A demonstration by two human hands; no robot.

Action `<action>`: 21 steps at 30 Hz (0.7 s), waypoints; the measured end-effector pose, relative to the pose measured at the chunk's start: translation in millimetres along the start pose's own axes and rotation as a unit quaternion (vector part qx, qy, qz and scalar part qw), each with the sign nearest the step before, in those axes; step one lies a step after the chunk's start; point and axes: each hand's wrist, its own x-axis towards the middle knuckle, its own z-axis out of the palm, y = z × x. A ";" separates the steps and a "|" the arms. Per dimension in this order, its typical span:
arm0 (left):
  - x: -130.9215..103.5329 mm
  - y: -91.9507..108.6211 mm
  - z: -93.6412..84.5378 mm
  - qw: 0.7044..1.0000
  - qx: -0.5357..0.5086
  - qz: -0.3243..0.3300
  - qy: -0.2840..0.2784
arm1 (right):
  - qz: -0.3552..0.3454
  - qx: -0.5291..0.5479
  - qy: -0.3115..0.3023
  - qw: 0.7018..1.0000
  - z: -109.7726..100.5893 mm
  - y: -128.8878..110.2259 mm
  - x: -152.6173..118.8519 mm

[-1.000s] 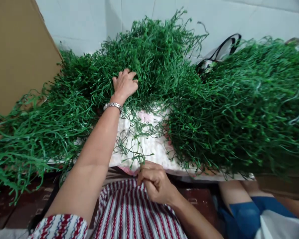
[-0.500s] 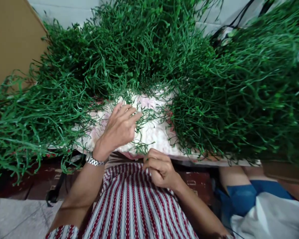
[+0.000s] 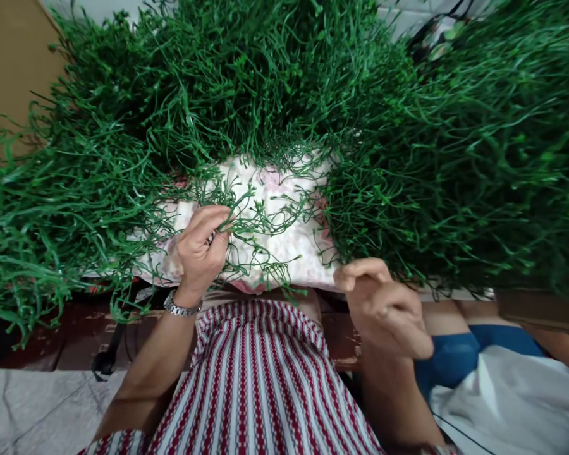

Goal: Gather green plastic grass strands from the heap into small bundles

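Pinching green sprig (image 3: 239, 201) in left grip (image 3: 201, 248), axis slanting up rightward, right grip (image 3: 387, 306) unclear

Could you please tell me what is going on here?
The person's left hand pinches a thin green strand over a pale patterned cloth. The right hand is partly curled near the cloth's front edge; whether it holds anything is unclear. Heaps of green strands surround the cloth on the left, right and far sides.
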 end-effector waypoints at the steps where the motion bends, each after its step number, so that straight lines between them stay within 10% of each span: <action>1: -0.5 1.1 0.9 1.000 -0.019 0.009 0.013 | 0.012 -0.004 0.024 1.000 1.5 2.3 5.1; 5: -0.5 7.7 7.7 0.992 -0.098 0.040 0.073 | 0.071 -0.163 -0.071 0.981 21.8 14.0 28.3; 10: -1.4 13.5 17.8 0.974 -0.196 -0.036 0.112 | -0.021 -0.283 -0.101 0.954 48.1 21.2 42.1; 17: 0.3 12.1 17.9 0.906 -0.336 -0.256 0.000 | -0.087 -0.349 -0.098 0.928 60.4 23.3 67.4; 21: 6.2 14.1 17.7 0.911 -0.325 -0.253 -0.003 | -0.093 -0.326 -0.126 0.932 69.8 25.2 82.2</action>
